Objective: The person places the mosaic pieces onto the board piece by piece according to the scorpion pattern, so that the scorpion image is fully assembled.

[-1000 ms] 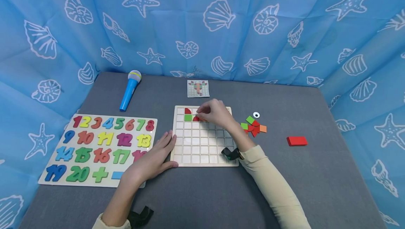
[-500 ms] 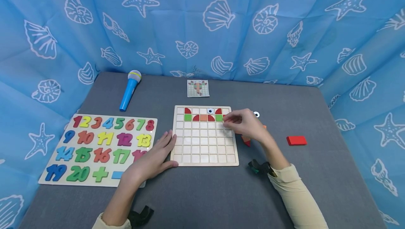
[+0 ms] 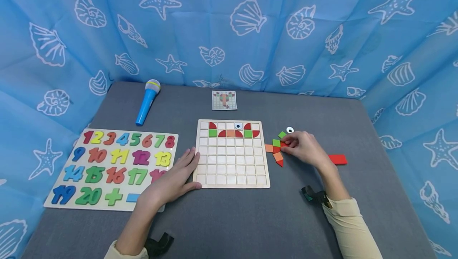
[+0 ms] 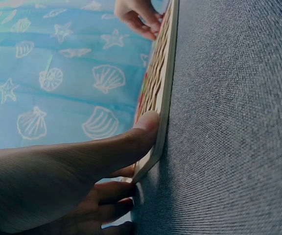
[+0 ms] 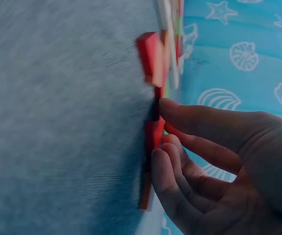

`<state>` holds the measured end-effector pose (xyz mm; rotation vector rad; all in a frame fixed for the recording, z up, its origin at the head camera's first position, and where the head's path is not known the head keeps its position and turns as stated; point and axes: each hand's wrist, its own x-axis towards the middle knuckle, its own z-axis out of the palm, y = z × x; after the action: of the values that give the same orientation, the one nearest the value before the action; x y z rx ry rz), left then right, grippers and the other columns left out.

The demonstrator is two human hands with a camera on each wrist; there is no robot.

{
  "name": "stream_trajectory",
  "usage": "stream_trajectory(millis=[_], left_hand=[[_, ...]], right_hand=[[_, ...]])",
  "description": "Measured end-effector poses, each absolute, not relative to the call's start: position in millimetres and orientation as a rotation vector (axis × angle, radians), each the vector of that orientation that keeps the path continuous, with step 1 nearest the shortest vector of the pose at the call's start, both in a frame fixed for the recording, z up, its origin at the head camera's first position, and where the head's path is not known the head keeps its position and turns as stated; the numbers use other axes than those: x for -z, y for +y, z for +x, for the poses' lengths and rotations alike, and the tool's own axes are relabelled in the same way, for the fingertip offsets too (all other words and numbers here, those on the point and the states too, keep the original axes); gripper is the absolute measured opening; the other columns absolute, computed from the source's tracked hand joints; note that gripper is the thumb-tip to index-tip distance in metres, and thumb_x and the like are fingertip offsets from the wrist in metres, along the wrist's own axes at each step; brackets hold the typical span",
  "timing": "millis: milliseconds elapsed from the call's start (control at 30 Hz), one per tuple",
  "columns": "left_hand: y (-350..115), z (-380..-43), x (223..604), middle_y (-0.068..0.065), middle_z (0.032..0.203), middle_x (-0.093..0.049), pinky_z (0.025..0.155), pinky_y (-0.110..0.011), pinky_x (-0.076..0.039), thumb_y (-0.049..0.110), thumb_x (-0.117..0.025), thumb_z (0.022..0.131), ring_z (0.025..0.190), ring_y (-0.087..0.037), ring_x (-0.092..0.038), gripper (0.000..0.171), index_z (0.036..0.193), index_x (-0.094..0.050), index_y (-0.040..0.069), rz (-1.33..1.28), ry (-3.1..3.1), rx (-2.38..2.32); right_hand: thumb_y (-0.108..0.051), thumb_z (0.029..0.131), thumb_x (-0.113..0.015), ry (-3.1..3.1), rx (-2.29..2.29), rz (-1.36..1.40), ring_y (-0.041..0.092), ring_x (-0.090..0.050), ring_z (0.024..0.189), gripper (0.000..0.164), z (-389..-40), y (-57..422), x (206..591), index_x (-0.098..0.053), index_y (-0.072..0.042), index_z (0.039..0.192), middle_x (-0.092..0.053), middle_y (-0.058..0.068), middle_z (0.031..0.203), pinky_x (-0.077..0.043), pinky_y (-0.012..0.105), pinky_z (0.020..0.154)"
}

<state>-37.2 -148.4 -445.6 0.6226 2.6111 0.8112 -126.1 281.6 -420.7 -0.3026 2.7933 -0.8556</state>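
My left hand (image 3: pixel 175 177) lies along the left edge of a wooden grid board (image 3: pixel 222 168), its thumb at the near corner. The left wrist view shows the thumb (image 4: pixel 148 122) resting on the board's rim. On the board's far rows sit red quarter-circles (image 3: pixel 255 133), green squares (image 3: pixel 248 133), an orange square (image 3: pixel 230 133) and a white eye disc (image 3: pixel 238 125). Right of the board, my right hand (image 3: pixel 305 147) reaches into loose flat pieces, thumb and fingers bent and slightly apart. Its fingertips are right at a red piece (image 5: pixel 153 132) in the right wrist view.
A number puzzle board (image 3: pixel 119 164) lies left, partly beneath the left forearm in view. Farther back are a toy microphone (image 3: pixel 146 102) and a pattern card (image 3: pixel 224 100). A loose eye disc (image 3: pixel 290 130) and red block (image 3: pixel 338 159) lie right.
My right hand has moved right from the board to the loose pieces. A red quarter-circle now shows in the second row's right end, and the eye disc is uncovered. The left hand stays put.
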Motion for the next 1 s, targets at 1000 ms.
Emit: stream_trajectory(millis=[1000], left_hand=[[-152.9, -39.2, 471.9, -0.016, 0.182, -0.025, 0.128, -0.063, -0.037, 0.054, -0.077, 0.096, 0.169, -0.041, -0.024, 0.101, 0.172, -0.030, 0.008, 0.638, 2.699, -0.785]], right_hand=[[-0.006, 0.099, -0.079, 2.832, 0.962, -0.402, 0.023, -0.079, 0.090, 0.021, -114.9, 267.6, 410.0, -0.080, -0.004, 0.120, -0.082, 0.015, 0.109, -0.066, 0.026, 0.079]])
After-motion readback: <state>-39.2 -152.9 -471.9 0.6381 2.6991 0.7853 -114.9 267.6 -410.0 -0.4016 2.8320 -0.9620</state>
